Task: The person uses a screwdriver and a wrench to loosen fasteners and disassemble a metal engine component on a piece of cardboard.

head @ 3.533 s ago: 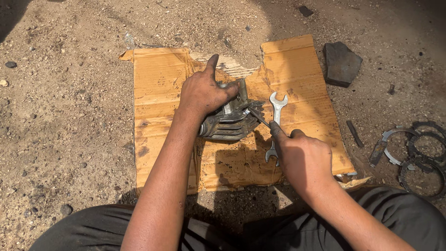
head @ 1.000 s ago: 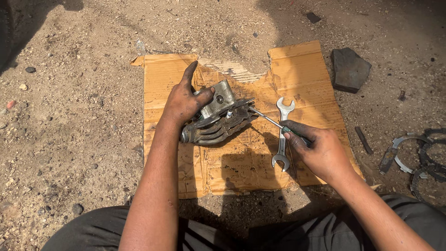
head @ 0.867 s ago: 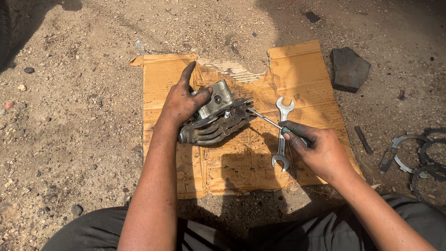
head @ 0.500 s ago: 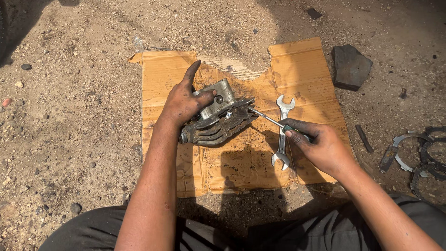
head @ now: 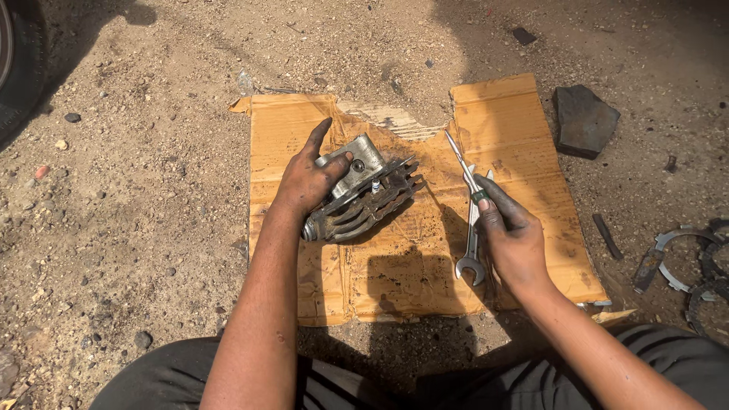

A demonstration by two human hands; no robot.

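Note:
A greasy metal engine part (head: 368,196) with cooling fins lies on a flattened cardboard sheet (head: 516,114) on sandy ground. My left hand (head: 307,178) presses down on its upper left side, fingers spread over the casting. My right hand (head: 512,241) grips a thin screwdriver (head: 459,158) with a green band near the handle, its shaft pointing up and left, clear of the part. A double-ended open spanner (head: 472,244) lies on the cardboard just left of that hand.
A dark flat stone (head: 582,119) sits off the cardboard's right edge. Curved metal rings and scrap (head: 687,266) lie at the far right. A short dark rod (head: 606,235) rests near them. A tyre edge (head: 11,68) shows at top left. My dark trousers fill the bottom.
My right hand has pulled the screwdriver tip away from the finned part and lifted it toward the upper right. My left hand stays on the part, which has barely moved.

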